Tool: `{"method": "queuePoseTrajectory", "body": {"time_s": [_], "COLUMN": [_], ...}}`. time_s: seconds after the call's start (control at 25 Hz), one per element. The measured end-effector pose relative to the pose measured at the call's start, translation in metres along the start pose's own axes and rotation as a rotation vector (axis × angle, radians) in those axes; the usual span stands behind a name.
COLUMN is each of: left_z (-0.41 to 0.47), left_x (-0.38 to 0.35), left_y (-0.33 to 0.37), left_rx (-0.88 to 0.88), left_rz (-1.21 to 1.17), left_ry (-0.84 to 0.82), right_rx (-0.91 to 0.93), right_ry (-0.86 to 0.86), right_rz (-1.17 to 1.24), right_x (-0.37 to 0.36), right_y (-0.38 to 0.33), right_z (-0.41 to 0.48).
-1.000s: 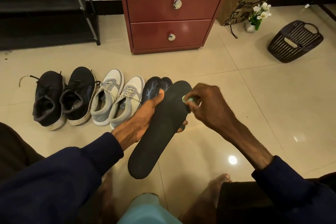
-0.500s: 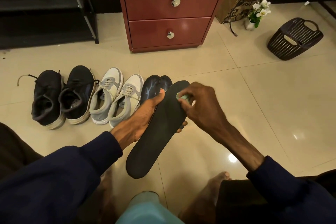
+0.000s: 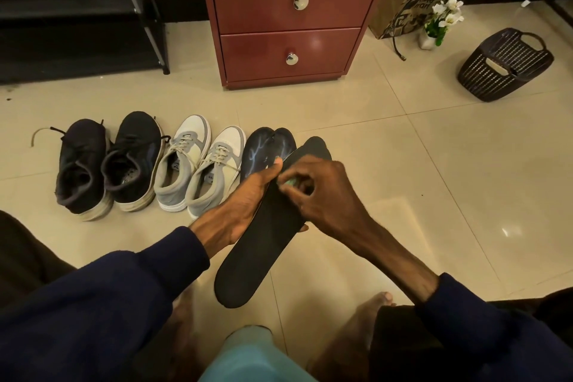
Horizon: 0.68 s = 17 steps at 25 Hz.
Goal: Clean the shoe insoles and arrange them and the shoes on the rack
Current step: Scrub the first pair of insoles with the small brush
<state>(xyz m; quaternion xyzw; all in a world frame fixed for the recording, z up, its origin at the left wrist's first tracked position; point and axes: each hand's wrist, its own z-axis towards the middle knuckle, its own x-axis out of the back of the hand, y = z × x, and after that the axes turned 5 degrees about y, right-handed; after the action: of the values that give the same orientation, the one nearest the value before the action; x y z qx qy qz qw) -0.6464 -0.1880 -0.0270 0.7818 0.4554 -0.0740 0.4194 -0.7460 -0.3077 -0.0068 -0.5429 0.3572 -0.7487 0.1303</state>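
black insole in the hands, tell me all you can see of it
The black insole is a long, flat, matte piece with rounded ends, foam-like in look. It is held above the floor, tilted, toe end far, heel end near. The left hand grips its middle, thumb on top, fingers underneath. The right hand pinches a small green object against its toe half.

A home interior: tiled floor [image 3: 434, 183], red bedside drawer unit [image 3: 294, 18], black shoe rack [image 3: 145, 9] far left, shoes [image 3: 139, 164] lined up.
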Motion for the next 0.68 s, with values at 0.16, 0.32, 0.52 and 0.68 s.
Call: {"method": "queuePoseTrajectory", "body": {"time_s": [0.16, 0.32, 0.52, 0.68], "left_z": [0.001, 0.001, 0.004, 0.001], "left_x": [0.000, -0.002, 0.005, -0.002], "left_y": [0.000, 0.004, 0.003, 0.007], "left_rx": [0.022, 0.036, -0.002, 0.025], "left_rz": [-0.018, -0.007, -0.042, -0.055], "left_ry": [-0.010, -0.031, 0.002, -0.029], "right_rx": [0.002, -0.124, 0.047, -0.095], "right_ry": [0.044, 0.269, -0.284, 0.100], "right_rz": [-0.161, -0.227, -0.094, -0.286], "right_x": [0.023, 0.031, 0.017, 0.042], "right_y": [0.020, 0.033, 0.003, 0.035], "right_z": [0.015, 0.018, 0.002, 0.020]}}
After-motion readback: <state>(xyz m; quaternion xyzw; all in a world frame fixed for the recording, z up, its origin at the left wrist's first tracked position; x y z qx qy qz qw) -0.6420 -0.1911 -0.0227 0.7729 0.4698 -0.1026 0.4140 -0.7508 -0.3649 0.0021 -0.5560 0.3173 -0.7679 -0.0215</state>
